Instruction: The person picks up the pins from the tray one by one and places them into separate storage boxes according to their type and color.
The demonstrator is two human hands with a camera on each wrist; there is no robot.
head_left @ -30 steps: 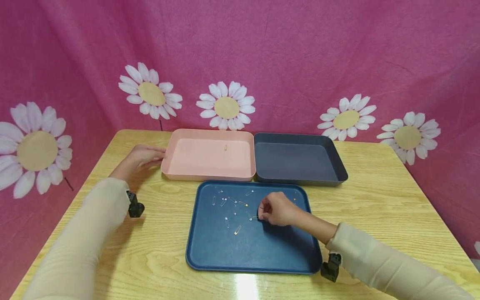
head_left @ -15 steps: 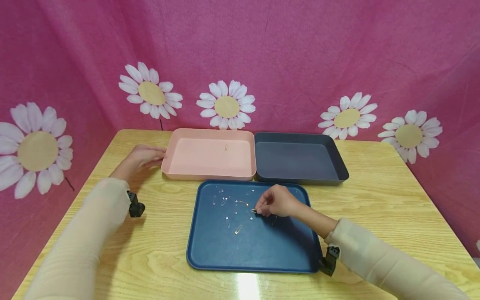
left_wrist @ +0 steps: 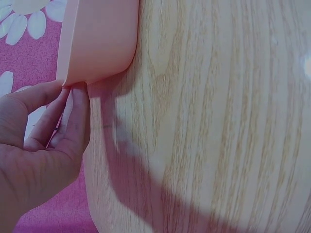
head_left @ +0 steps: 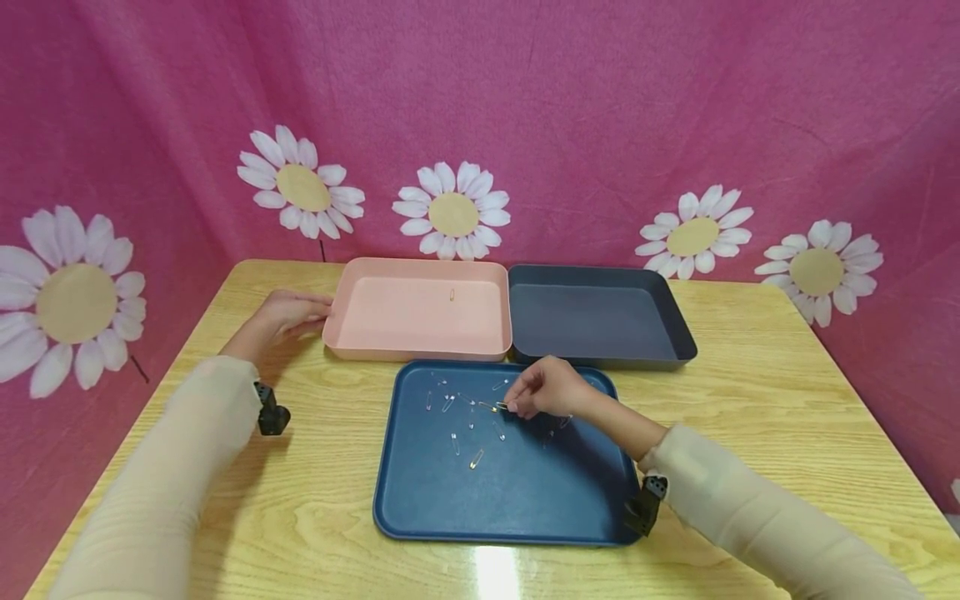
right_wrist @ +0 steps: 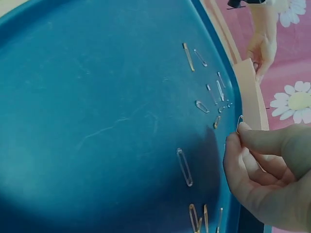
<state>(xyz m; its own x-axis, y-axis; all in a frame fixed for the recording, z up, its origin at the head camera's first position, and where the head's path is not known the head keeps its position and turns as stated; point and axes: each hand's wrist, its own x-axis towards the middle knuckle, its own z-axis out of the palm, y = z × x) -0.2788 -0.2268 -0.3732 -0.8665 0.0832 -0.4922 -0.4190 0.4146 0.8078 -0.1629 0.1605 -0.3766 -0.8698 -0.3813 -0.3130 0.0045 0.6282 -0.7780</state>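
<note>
In the head view my right hand (head_left: pixel 550 387) is over the upper part of the blue tray (head_left: pixel 450 504). Between thumb and forefinger it pinches a safety pin (right_wrist: pixel 239 122), whose loop sticks out past the fingertips in the right wrist view. Several more safety pins, silver and gold, lie scattered below, among them a gold one (head_left: pixel 477 458) and a silver one (right_wrist: pixel 184 167). At the far left, my left hand (left_wrist: pixel 48 131) holds the side rim of a shallow pink box (head_left: pixel 405 353) with thumb and fingertips. A single safety pin (head_left: pixel 452 295) lies inside that box.
To the right of the pink box stands a dark grey box (head_left: pixel 592 321), side by side with it behind the blue tray. Everything sits on a wooden table (head_left: pixel 750 400). A pink cloth (head_left: pixel 570 125) with white daisies hangs behind.
My right hand has lifted a safety pin and moved up and slightly left over the tray with it. Pins once behind the hand now show to its lower right. My left hand stays put.
</note>
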